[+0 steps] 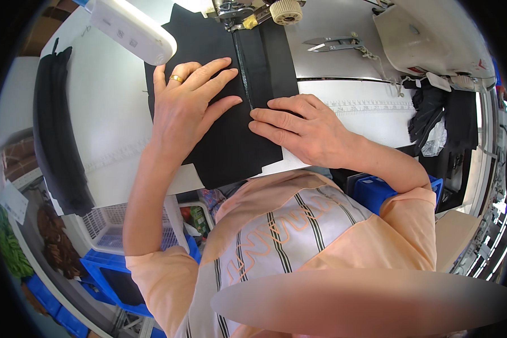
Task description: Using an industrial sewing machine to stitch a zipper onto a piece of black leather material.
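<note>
A black fabric piece (225, 141) with a black zipper (242, 67) running down it lies on the white sewing table (112, 112), its top end under the sewing machine's presser foot (235, 19). My left hand (188, 98), with a gold ring, lies flat and spread on the fabric left of the zipper. My right hand (298, 129) presses flat on the fabric's right edge, its fingertips just beside the zipper's lower end. Neither hand grips anything.
A white lamp bar (132, 28) hangs over the table's upper left. Thread snips (332, 42) lie on the machine bed. A pile of black pieces (56, 129) hangs at the table's left edge, more black fabric (439, 110) at right. Blue crates (110, 276) and a white basket (104, 228) stand below.
</note>
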Available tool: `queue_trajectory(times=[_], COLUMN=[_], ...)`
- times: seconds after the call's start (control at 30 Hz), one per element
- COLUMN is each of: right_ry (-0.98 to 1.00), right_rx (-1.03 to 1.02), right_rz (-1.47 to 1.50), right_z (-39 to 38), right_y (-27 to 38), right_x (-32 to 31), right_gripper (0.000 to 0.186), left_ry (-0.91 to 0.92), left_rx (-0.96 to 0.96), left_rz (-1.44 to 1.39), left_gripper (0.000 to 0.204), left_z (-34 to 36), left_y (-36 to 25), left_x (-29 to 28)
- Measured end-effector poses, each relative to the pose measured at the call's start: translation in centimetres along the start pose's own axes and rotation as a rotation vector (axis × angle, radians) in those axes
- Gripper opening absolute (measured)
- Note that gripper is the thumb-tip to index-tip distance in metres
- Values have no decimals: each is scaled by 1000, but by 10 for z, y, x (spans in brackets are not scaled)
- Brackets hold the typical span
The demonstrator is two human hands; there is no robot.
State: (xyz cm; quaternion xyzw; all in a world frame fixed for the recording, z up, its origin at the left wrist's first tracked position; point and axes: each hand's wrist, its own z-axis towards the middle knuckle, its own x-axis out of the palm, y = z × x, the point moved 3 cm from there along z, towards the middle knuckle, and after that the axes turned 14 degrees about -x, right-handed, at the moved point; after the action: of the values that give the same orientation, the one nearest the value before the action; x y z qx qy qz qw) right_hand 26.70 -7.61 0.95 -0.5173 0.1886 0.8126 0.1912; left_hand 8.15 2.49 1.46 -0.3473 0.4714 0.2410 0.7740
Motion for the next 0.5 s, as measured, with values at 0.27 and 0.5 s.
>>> queue_trajectory(times=[0.27, 0.5], right_ry=[-24, -59], right_rx=[-1, 7], right_rz=[4, -10], right_z=[3, 10], right_y=[-7, -21], right_x=[3, 4], right_gripper=[37, 35], left_ry=[20, -67], left_rx=[-10, 54], left_rz=[-24, 22], left_gripper=[37, 35], left_z=[6, 16], left_y=[4, 3], left_x=[2, 4])
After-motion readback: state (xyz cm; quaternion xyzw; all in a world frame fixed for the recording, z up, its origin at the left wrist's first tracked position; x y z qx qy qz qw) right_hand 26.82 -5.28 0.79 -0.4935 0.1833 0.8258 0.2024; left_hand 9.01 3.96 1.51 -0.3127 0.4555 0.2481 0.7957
